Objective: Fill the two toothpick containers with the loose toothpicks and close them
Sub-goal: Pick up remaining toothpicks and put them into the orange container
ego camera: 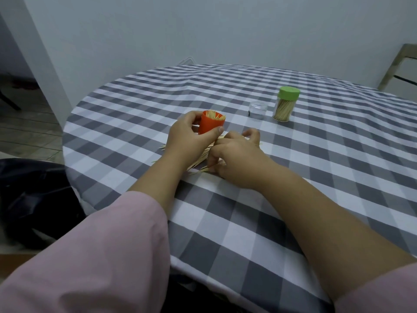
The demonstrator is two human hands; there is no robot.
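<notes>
Left hand (pixel 191 132) grips the light orange cup (pixel 211 125) at 11 o'clock of the slippery, snappable loose toothpicks (pixel 198 162), so the right hand (pixel 237 154), pinching some, should grab mid-length bunches.

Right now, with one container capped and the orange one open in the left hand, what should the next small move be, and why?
Probably lift the bunch the right hand is gathering from the loose toothpicks and drop it into the orange container. The left hand holds it open and partly filled, while the green-lidded container looks full and closed.
</notes>
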